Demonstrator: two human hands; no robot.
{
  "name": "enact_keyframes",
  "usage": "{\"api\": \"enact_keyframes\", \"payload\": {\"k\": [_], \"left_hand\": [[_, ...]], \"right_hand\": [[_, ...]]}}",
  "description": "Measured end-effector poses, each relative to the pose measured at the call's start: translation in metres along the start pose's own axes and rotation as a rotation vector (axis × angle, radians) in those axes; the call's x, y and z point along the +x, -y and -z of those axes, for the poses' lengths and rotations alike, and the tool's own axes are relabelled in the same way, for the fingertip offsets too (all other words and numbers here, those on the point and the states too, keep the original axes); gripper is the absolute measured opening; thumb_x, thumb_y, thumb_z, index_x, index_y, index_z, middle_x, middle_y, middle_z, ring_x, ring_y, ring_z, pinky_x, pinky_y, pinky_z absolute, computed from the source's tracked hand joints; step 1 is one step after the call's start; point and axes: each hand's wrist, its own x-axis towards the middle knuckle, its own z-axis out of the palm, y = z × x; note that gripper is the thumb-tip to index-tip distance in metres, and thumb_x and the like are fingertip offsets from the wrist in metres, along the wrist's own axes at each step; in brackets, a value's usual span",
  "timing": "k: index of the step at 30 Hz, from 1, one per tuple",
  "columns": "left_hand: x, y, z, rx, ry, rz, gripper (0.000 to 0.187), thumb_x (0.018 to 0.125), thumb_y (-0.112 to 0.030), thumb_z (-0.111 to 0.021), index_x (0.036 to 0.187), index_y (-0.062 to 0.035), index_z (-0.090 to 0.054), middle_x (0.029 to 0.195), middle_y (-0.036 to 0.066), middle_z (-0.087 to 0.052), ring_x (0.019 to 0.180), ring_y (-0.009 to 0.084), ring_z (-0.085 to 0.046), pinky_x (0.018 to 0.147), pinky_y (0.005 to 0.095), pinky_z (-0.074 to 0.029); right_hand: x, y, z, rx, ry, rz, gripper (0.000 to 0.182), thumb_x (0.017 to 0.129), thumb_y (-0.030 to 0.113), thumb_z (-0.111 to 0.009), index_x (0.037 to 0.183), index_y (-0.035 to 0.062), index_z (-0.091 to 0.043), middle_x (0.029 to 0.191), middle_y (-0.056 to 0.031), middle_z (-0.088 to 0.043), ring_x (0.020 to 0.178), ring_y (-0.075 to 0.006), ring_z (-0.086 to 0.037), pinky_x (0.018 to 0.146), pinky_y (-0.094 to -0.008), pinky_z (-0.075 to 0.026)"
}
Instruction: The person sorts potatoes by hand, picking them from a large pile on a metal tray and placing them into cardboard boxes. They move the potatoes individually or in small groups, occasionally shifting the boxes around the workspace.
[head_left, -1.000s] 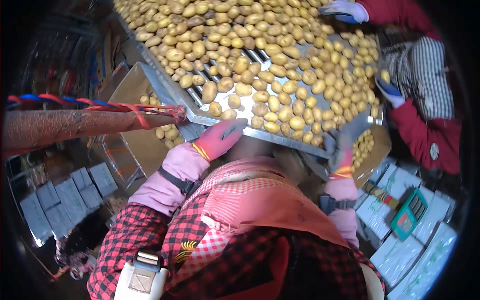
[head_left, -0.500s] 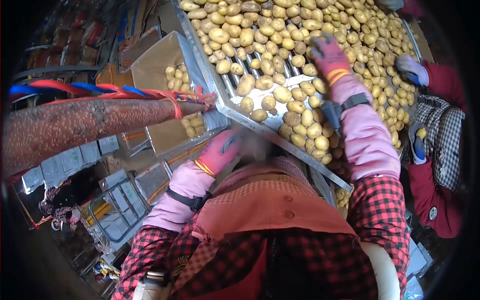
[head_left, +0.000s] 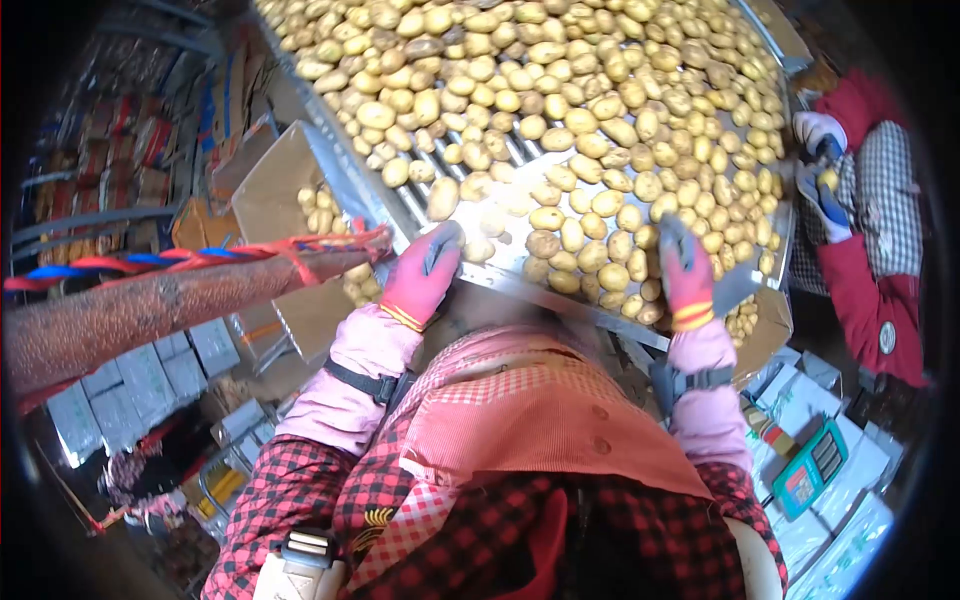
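Pink knit-cloth gloves with matt grey palms on left hand (head_left: 424,275) and right hand (head_left: 685,272), bright smooth metal sorting table (head_left: 520,280) beneath fingertips, matt dusty-skinned potatoes (head_left: 560,120) beyond, dull brown cardboard box (head_left: 270,190) beside left hand

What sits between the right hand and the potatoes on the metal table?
Nothing visible. The right hand lies at the near edge of the metal table, already among the potatoes, with some touching its fingers. The left hand rests on the same edge, potatoes just beyond it.
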Motion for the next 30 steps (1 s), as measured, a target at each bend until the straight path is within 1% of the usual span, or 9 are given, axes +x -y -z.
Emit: {"api": "enact_keyframes", "payload": {"k": [1, 6, 8, 11, 14, 18, 21, 25, 30], "left_hand": [[0.008, 0.002, -0.001, 0.132, -0.023, -0.069, 0.042, 0.09, -0.018, -0.062, 0.128, -0.0033, -0.056, 0.12, 0.015, -0.063, 0.113, 0.0251, -0.06, 0.098, 0.0332, -0.045], [0.044, -0.044, -0.031, 0.441, 0.035, -0.453, 0.046, 0.088, -0.016, -0.059, 0.132, -0.0081, -0.052, 0.13, 0.016, -0.056, 0.116, 0.0327, -0.057, 0.097, 0.0388, -0.046], [0.06, -0.04, -0.049, 0.707, 0.216, -0.447, 0.053, 0.087, -0.017, -0.056, 0.138, -0.0127, -0.046, 0.139, 0.014, -0.048, 0.117, 0.0349, -0.056, 0.097, 0.0429, -0.046], [0.088, -0.034, -0.072, 1.027, 0.353, -0.365, 0.07, 0.082, -0.023, -0.066, 0.144, -0.0197, -0.035, 0.146, 0.014, -0.039, 0.121, 0.0349, -0.052, 0.098, 0.0412, -0.046], [0.101, -0.043, -0.078, 1.048, 0.367, -0.335, 0.065, 0.083, -0.026, -0.065, 0.142, -0.019, -0.038, 0.145, 0.014, -0.041, 0.12, 0.0348, -0.052, 0.098, 0.0416, -0.045], [0.078, -0.029, -0.064, 0.686, 0.248, -0.387, 0.054, 0.086, -0.028, -0.061, 0.138, -0.018, -0.046, 0.138, 0.017, -0.047, 0.122, 0.0349, -0.05, 0.101, 0.0421, -0.043], [0.045, -0.032, -0.048, 0.748, 0.381, -0.572, 0.047, 0.088, -0.023, -0.06, 0.134, -0.0145, -0.052, 0.137, 0.018, -0.049, 0.123, 0.0347, -0.05, 0.102, 0.0402, -0.042], [0.012, -0.034, -0.025, 0.545, 0.253, -0.649, 0.041, 0.084, -0.014, -0.063, 0.125, -0.009, -0.058, 0.124, 0.018, -0.057, 0.109, 0.0359, -0.058, 0.093, 0.0404, -0.048], [-0.012, -0.017, 0.003, 0.454, 0.132, -0.451, 0.04, 0.085, -0.013, -0.065, 0.124, -0.0073, -0.059, 0.122, 0.018, -0.06, 0.114, 0.0337, -0.058, 0.096, 0.0388, -0.047]], "right_hand": [[-0.029, 0.014, 0.003, -0.146, -0.016, -0.043, 0.034, 0.089, 0.014, -0.061, 0.12, 0.0006, -0.062, 0.109, -0.0157, -0.067, 0.103, -0.023, -0.064, 0.09, -0.0342, -0.048], [-0.109, 0.012, -0.007, -0.098, 0.086, -0.237, 0.034, 0.088, 0.018, -0.061, 0.119, 0.005, -0.063, 0.114, -0.014, -0.066, 0.107, -0.0274, -0.063, 0.093, -0.0363, -0.048], [-0.124, -0.002, -0.011, -0.208, 0.122, -0.222, 0.036, 0.086, 0.019, -0.063, 0.12, 0.0059, -0.062, 0.115, -0.0138, -0.065, 0.107, -0.0295, -0.062, 0.093, -0.0373, -0.048], [-0.137, 0.01, -0.008, -0.251, 0.105, -0.162, 0.039, 0.084, 0.019, -0.065, 0.121, 0.0069, -0.061, 0.116, -0.014, -0.064, 0.107, -0.0314, -0.061, 0.093, -0.0387, -0.047], [-0.148, 0.023, -0.006, -0.202, 0.042, -0.128, 0.039, 0.083, 0.02, -0.065, 0.12, 0.0071, -0.061, 0.115, -0.015, -0.064, 0.105, -0.0332, -0.061, 0.092, -0.0396, -0.048], [-0.163, 0.018, -0.008, -0.239, -0.005, -0.178, 0.038, 0.084, 0.02, -0.065, 0.119, 0.0074, -0.062, 0.115, -0.0143, -0.064, 0.107, -0.0328, -0.061, 0.092, -0.0389, -0.048], [-0.154, 0.014, -0.013, -0.251, 0.054, -0.155, 0.038, 0.084, 0.022, -0.065, 0.119, 0.009, -0.062, 0.115, -0.0134, -0.064, 0.107, -0.0321, -0.061, 0.092, -0.0385, -0.048], [-0.093, 0.037, -0.024, -0.26, 0.06, -0.034, 0.033, 0.088, 0.02, -0.061, 0.119, 0.0079, -0.063, 0.114, -0.0139, -0.066, 0.105, -0.0297, -0.062, 0.093, -0.0362, -0.047], [0.016, 0.045, -0.061, -0.422, 0.155, 0.149, 0.043, 0.082, 0.022, -0.064, 0.124, 0.0156, -0.058, 0.123, -0.0118, -0.059, 0.111, -0.0317, -0.057, 0.094, -0.0396, -0.047]]}}
